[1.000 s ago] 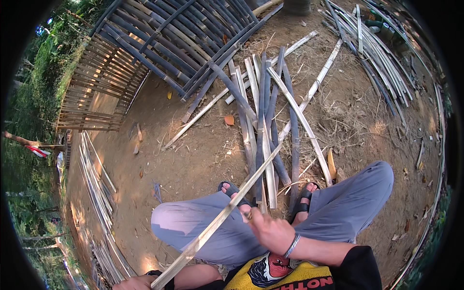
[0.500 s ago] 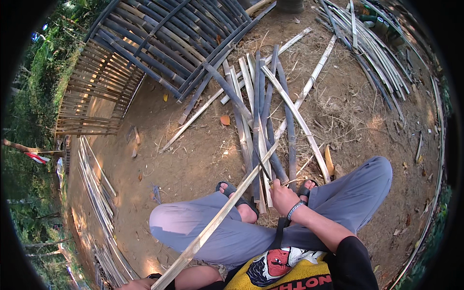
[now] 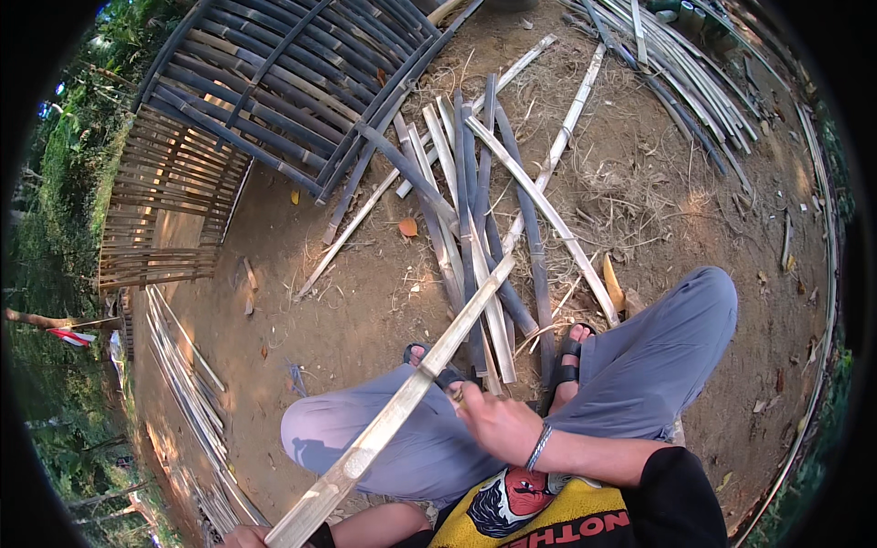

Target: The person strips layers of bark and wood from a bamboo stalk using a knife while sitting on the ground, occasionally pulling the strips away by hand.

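Note:
A long pale split bamboo strip slants up across my lap from the lower left, its far end over the pile of bamboo slats on the ground. At the lower edge, my left hand is closed on the strip's near end, partly cut off by the picture's rim. My right hand is closed around the handle of a knife beside the strip, above my lap. The dark blade is blurred and lies at the strip, about midway along it; whether it cuts in, I cannot tell.
A dark bamboo bench frame stands at the far left, beside a lighter slatted bamboo panel. More thin strips lie in bundles at the left and far right. Shavings litter the dirt ground. My sandalled feet rest near the pile.
My right hand with the knife has come toward me and left, from near the strip's far end to about its middle. The strip has shifted slightly toward me; the view has moved a little.

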`<state>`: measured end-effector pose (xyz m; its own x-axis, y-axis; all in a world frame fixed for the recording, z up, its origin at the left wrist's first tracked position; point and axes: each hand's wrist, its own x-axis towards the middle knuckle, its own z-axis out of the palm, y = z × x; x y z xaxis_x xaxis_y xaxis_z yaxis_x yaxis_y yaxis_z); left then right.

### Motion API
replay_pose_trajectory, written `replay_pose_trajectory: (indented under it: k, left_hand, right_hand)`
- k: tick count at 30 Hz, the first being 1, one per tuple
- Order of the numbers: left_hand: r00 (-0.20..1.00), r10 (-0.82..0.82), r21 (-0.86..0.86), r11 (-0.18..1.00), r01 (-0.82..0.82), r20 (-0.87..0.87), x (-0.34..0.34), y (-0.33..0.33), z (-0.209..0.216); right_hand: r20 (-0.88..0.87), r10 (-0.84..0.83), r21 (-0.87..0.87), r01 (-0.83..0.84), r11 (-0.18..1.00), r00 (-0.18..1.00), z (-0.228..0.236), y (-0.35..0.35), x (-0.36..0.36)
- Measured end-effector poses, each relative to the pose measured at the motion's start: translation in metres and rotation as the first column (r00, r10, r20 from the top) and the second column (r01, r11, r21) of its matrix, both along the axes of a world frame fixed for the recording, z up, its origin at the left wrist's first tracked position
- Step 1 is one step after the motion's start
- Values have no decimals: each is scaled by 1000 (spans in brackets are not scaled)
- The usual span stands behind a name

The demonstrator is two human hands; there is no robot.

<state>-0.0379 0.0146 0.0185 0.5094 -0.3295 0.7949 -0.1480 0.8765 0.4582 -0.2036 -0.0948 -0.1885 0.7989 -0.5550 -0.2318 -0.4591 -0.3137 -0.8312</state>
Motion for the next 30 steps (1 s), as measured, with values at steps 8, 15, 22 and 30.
replay_pose_trajectory:
  k: [8,15,22,30]
  left_hand:
    - [976,213,63,976,-210,-53,0,2,0]
    - [997,69,77,995,-66,-45,28,27,-8]
    - [784,608,209,789,-578,-125,5,3,-1]
    - [759,601,296,794,-532,-248,32,8,0]
  right_hand:
    - [-179,-126,45,136,990,976,-58,-24,-5]
    - [-157,-139,-102,124,987,978,-68,-32,0]
    - [-60,-16,-144,7,990,998,-24,-12,11]
    - [-44,-62,-129,55,990,997,-39,-5,24]
